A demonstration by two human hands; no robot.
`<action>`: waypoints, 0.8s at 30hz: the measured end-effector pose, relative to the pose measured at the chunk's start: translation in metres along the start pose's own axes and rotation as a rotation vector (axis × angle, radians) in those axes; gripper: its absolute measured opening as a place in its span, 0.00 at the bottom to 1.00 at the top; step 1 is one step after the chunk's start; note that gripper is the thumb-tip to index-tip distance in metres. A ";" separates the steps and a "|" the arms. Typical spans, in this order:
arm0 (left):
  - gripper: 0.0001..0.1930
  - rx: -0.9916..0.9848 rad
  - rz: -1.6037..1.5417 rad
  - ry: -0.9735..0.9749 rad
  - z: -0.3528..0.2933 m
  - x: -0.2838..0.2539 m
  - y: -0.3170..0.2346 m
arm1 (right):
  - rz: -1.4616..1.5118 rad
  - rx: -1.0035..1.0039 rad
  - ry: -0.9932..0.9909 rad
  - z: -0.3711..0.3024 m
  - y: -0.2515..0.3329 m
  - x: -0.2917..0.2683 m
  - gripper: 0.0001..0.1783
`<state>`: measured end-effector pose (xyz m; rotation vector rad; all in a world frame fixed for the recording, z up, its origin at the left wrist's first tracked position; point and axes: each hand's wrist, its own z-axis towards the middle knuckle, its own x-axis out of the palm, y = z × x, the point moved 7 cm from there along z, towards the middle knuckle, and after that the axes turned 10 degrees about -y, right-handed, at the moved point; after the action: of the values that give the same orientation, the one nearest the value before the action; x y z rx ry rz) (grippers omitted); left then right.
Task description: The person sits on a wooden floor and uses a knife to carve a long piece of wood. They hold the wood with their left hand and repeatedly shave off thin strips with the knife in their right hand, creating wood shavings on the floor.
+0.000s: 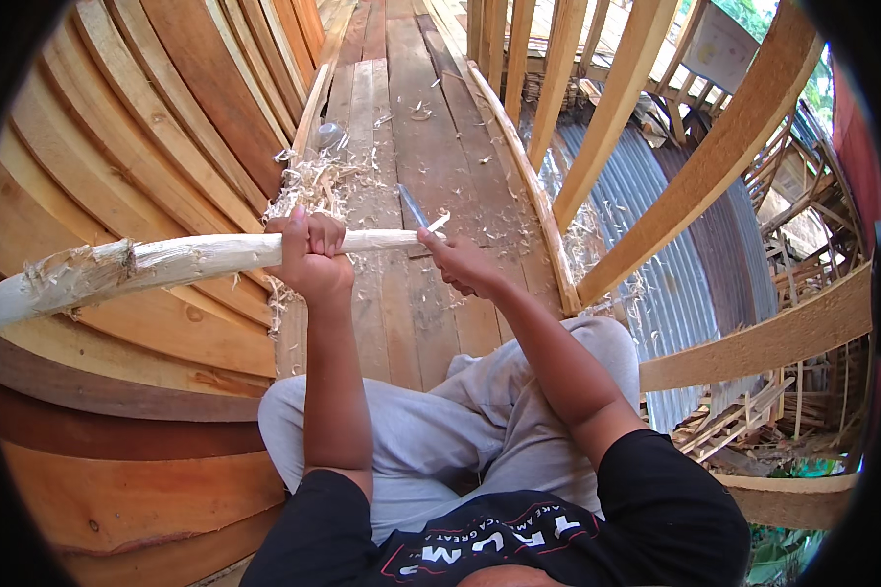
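A plank wall (147,147) rises on the person's left, beside the plank floor (401,303). Above that floor, a long peeled pole (181,256) runs crosswise, its thick end out to the left. The left hand (313,256) has its fingers wrapped around the pole; the right hand (460,264) has fingers curled around a knife (412,206) near the thin end. Pale shavings (328,181) litter the floor.

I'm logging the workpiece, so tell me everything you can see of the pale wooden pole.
The pale wooden pole, gently curved and seemingly bare, reaches from the picture's dark left rim to the middle, tapering rightward. A rough brownish patch marks its thicker part. The left hand grips it; the right hand holds a knife at its thin end, where a pale sliver sticks up.
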<state>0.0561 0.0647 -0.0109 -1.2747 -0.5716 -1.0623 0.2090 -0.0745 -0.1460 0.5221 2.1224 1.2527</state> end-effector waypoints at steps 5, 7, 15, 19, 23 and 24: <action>0.14 0.030 -0.004 -0.121 -0.005 -0.006 0.011 | -0.318 -0.208 -0.532 -0.013 0.011 -0.027 0.41; 0.14 0.041 0.002 -0.148 -0.009 -0.006 0.012 | -0.395 -0.219 -0.608 -0.021 0.017 -0.027 0.40; 0.11 0.048 0.037 -0.151 -0.012 -0.009 0.018 | -0.055 0.143 -0.086 0.005 -0.024 -0.004 0.36; 0.11 0.014 0.051 -0.121 -0.009 -0.007 0.017 | 0.343 0.444 0.324 0.005 -0.043 0.021 0.33; 0.11 0.000 0.014 -0.067 0.000 -0.007 0.011 | 0.658 0.526 0.595 0.006 -0.041 0.023 0.32; 0.11 -0.002 0.009 -0.049 0.000 -0.007 0.011 | 0.670 0.503 0.598 0.006 -0.039 0.021 0.32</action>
<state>0.0631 0.0665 -0.0222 -1.3070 -0.6018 -1.0270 0.1964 -0.0764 -0.1892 1.2901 2.9383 1.3123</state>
